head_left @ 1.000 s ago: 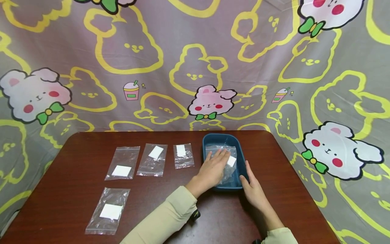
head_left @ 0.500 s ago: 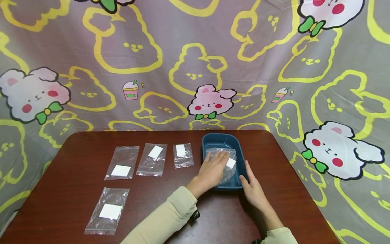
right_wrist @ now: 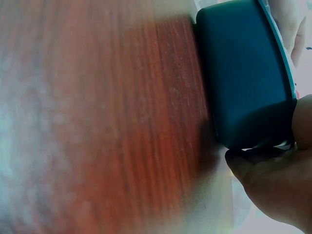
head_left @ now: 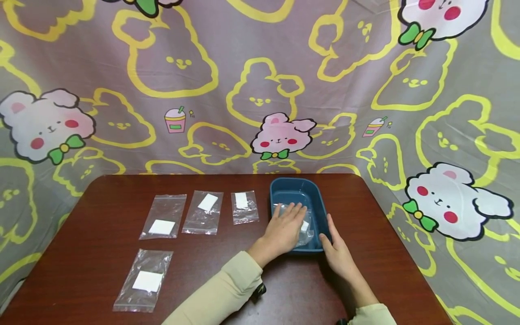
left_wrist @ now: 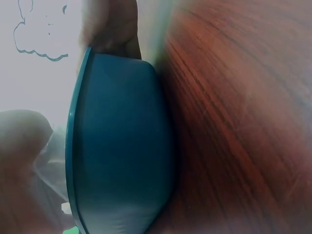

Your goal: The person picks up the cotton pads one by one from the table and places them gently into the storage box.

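A clear zip bag (head_left: 305, 239) with a white piece in it lies in the deep blue plastic tray (head_left: 298, 183) on the table's right side. My left hand (head_left: 281, 230) reaches over the near left rim and presses on this bag with extended fingers, covering part of it. At the near right corner, my right hand (head_left: 339, 253) holds the tray wall, thumb at the rim and fingers along the outside. The tray's outer wall (left_wrist: 122, 141) fills the middle of the left wrist view, with crumpled clear plastic (left_wrist: 51, 165) near the rim.
Left of the tray, several flat zip bags with white pieces lie apart: a small bag (head_left: 245, 207), two larger bags in the back row, and a bag (head_left: 143, 280) nearer the front. A patterned curtain (head_left: 227, 90) rises behind the brown table (head_left: 211, 275).
The bag in the tray has slid lower and toward me under my left hand, and less of its white piece shows. My right hand and the tray have stayed put.
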The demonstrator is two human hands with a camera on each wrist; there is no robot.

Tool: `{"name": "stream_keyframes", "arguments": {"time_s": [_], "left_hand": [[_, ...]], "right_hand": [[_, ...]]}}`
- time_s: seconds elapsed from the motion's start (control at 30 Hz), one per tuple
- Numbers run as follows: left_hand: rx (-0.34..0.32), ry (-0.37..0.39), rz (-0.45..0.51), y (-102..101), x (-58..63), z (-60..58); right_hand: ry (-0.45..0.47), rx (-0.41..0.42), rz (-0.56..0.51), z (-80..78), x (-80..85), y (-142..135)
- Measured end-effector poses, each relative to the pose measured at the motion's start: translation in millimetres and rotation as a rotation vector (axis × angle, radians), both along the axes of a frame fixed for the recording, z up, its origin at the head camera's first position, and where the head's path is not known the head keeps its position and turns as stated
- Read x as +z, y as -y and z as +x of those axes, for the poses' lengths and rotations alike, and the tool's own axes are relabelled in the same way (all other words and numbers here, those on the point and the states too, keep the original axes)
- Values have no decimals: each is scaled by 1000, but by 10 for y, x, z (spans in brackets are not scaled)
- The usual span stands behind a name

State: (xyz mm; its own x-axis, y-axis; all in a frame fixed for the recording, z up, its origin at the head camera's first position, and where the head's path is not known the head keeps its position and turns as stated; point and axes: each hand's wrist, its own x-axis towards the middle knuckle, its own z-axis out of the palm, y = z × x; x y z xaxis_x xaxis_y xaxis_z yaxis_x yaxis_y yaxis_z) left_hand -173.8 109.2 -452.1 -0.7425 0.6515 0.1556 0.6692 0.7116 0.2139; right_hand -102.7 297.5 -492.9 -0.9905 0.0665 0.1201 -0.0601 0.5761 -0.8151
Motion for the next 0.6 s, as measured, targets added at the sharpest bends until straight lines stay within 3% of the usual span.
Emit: {"name": "stream_keyframes", "arguments": {"time_s": [0.33,0.6], "left_hand": [[17,-10,-22,-41,-94,-10],[12,-4,-2,-59,-59,-10]], "right_hand": [[13,-5,3,2,6,11],[15,-4,-1,-2,14,6]]}}
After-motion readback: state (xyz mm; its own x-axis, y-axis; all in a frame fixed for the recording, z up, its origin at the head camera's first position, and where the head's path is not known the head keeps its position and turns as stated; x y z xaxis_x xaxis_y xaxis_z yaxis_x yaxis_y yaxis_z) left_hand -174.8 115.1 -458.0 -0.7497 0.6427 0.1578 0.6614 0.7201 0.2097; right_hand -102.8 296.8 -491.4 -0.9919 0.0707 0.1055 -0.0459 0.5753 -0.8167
